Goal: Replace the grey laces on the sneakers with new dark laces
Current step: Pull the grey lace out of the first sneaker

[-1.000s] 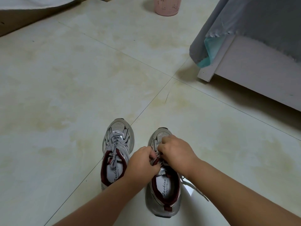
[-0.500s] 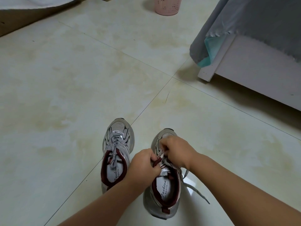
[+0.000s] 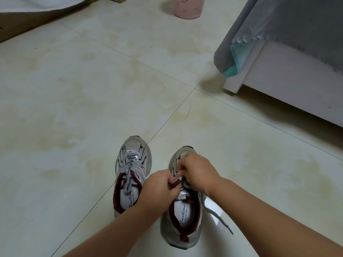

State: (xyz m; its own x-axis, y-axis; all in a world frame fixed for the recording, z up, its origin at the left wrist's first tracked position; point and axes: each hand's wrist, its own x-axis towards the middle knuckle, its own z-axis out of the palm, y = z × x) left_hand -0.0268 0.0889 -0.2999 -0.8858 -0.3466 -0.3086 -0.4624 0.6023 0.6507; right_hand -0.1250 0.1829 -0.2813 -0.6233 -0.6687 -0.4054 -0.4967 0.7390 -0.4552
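Left sneaker (image 3: 130, 175): stands on the tiled floor (image 3: 74, 108) just left of the left hand's fingers, toe pointing away, its grey lace (image 3: 129, 167) threaded and lying loose over the tongue.
Left hand (image 3: 159, 184): fingers curled, pinching the dark red top edge of the right sneaker's tongue; nothing else in its grip that can be made out.
Right sneaker (image 3: 182, 210): directly under both sets of fingers, toe pointing away, heel nearest the person, white insole with printed lettering showing.
Right hand (image 3: 197, 173): fingers bent and closed over the lacing area, touching the left hand's fingertips; it appears to pinch the lace there, though the lace itself is hidden under the fingers.
Loose lace end (image 3: 219, 217): grey, trailing on the floor to the right of the right sneaker, below the right wrist.
Pink bin (image 3: 187, 7): far beyond the fingers, at the top edge.
Grey cloth (image 3: 278, 25): draped over white furniture, far up and right of the fingers.
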